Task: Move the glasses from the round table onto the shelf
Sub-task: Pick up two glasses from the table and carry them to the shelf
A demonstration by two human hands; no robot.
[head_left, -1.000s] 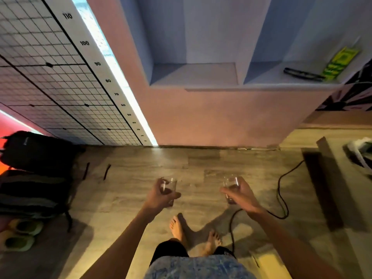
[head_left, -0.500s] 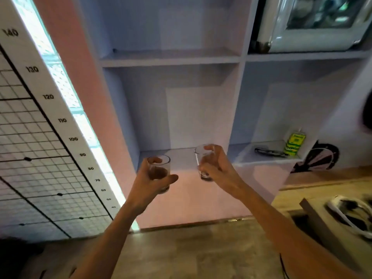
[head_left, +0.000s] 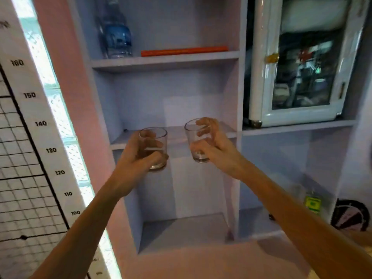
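A pale lilac shelf unit [head_left: 239,81] fills the view ahead of both hands, its open bays stacked one above another. To the left of the left hand runs a white height chart [head_left: 40,123] with black numbers, and a lit glass-block strip beside it. Up and to the right of the right hand sits a white glass-door cabinet [head_left: 298,63] on its own board. Directly behind the hands lies the middle shelf board [head_left: 175,133], with no glass on it. Well above the left hand, on the upper board, stands a clear water bottle with a blue label [head_left: 115,35], and just beside it, above the right hand, lies a flat orange strip [head_left: 184,50]. Below and right of the right forearm, a small green packet [head_left: 312,204] leans in the lower right bay.

The left hand [head_left: 132,164] is wrapped around a clear tumbler [head_left: 156,148], thumb across its front near the base and fingers behind it; the glass is upright, held in front of the middle board's edge and not resting on it. The right hand [head_left: 217,146] grips a second clear tumbler [head_left: 196,140] from its right side, fingers curled over the rim and wall; this glass tilts slightly left and is also held in the air, near the same board's front edge. The two glasses are apart, side by side.
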